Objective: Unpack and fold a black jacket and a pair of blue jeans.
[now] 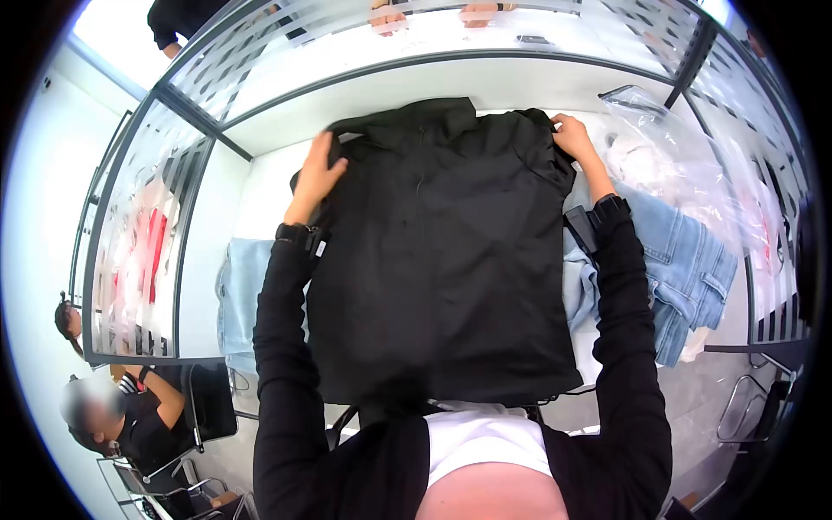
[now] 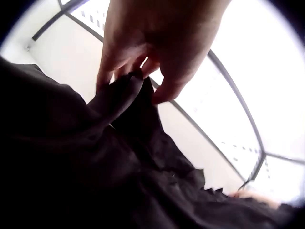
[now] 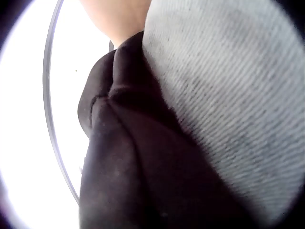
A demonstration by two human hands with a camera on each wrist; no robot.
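A black jacket point(image 1: 451, 251) lies spread out on the white table, its collar at the far side and its hem towards my body. At its upper left shoulder, my left hand point(image 1: 317, 178) holds the cloth. The left wrist view shows a raised fold of the jacket point(image 2: 126, 98) between the fingers and the thumb. My right hand point(image 1: 575, 143) pinches the jacket's edge at the upper right shoulder. In the right wrist view, dark cloth point(image 3: 128, 129) hangs below that hand, whose fingers are hidden there, and pale ribbed denim point(image 3: 233, 86) fills the right side.
Blue jeans point(image 1: 685, 251) lie right of the jacket, and more denim point(image 1: 243, 299) is at the left. A clear plastic bag point(image 1: 667, 156) with white contents sits at the back right. Dark-framed partitions point(image 1: 195, 113) border the table. A person point(image 1: 130, 416) sits at the lower left.
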